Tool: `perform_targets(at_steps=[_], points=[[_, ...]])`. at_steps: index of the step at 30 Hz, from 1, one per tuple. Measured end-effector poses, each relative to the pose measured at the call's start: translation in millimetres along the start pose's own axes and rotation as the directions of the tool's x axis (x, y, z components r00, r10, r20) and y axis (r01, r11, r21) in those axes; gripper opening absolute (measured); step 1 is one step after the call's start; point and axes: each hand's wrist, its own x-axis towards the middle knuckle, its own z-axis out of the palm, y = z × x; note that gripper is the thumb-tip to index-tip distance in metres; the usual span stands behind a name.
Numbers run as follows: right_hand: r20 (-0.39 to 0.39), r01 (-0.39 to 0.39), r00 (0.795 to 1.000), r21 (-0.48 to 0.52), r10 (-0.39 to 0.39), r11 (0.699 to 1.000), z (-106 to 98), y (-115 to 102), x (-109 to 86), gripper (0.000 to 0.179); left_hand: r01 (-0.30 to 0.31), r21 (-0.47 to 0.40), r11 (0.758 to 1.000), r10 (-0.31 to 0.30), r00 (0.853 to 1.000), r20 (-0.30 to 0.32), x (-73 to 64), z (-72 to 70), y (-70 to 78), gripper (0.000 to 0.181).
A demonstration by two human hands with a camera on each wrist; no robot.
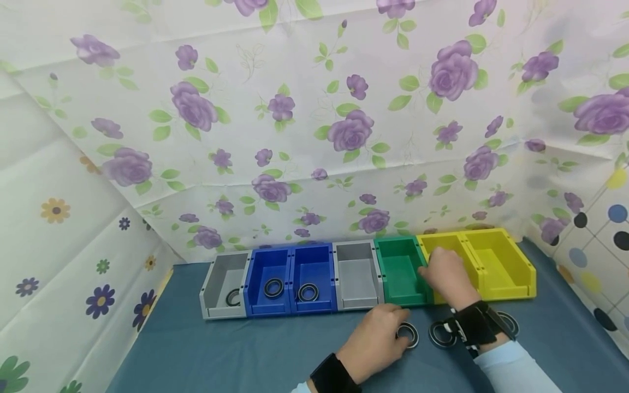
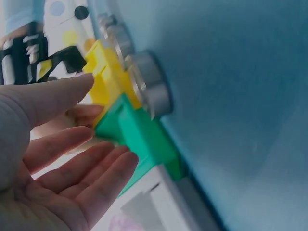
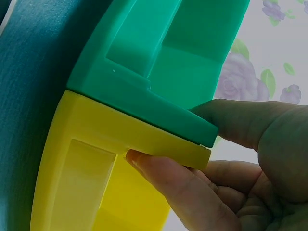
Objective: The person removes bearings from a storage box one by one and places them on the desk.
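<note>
My right hand (image 1: 452, 275) pinches the adjoining side walls of the green bin (image 3: 139, 103) and the left yellow bin (image 3: 91, 115). Its thumb lies inside the green bin and a finger inside the yellow one, in the right wrist view. Over the table, my left hand (image 1: 373, 338) has loosely bent, spread fingers and holds nothing in the left wrist view. Just right of it in the head view is a metal ball bearing (image 1: 415, 334). Two more bearings lie by the right wrist: one bearing (image 1: 432, 334) left of it, another bearing (image 1: 514, 323) partly hidden behind it.
The bins stand in a row against the flowered backdrop (image 1: 295, 136). Left of the green bin are a grey bin (image 1: 356, 267), two blue bins (image 1: 314, 262) and another grey bin (image 1: 228, 270). Single bearings sit in the blue bins and the far-left grey bin. A second yellow bin (image 1: 496, 262) ends the row.
</note>
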Motion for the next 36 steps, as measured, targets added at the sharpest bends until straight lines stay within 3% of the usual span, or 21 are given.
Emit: perform_targets(at_steps=[4,8,12,19,26,30,36], points=[[0.007,-0.003,1.0,-0.005,0.003,1.0,0,0,-0.2,0.027,0.031,-0.006,1.0,-0.031,0.995,-0.097,-4.2,-14.3,-4.8,0.043],[0.024,-0.014,1.0,-0.002,0.014,1.0,-1,-1,-0.7,0.027,0.084,-0.013,0.996,-0.085,0.975,-0.204,-6.5,-27.7,-14.6,0.047],[0.043,-0.026,0.999,0.006,0.026,1.0,-2,-2,-1.0,0.026,0.156,-0.026,0.987,-0.157,0.944,-0.291,-9.2,-39.3,-27.2,0.048],[0.035,-0.014,0.999,0.01,0.014,1.0,-2,-2,-0.6,0.026,0.256,-0.064,0.964,-0.26,0.873,-0.413,-14.4,-53.2,-54.7,0.048],[0.031,-0.018,0.999,0.002,0.018,1.0,-1,-1,-1.0,0.026,0.464,-0.02,0.885,-0.44,0.822,-0.362,-20.1,-51.9,-77.5,0.047],[0.028,-0.013,1.0,-0.001,0.013,1.0,0,-1,-0.3,0.027,0.527,-0.021,0.85,-0.504,0.799,-0.328,-21.5,-47.2,-86.2,0.045],[0.032,-0.02,0.999,-0.001,0.02,1.0,-1,-1,0.7,0.027,0.567,-0.012,0.824,-0.546,0.787,-0.285,-21.9,-42.9,-92.4,0.041]])
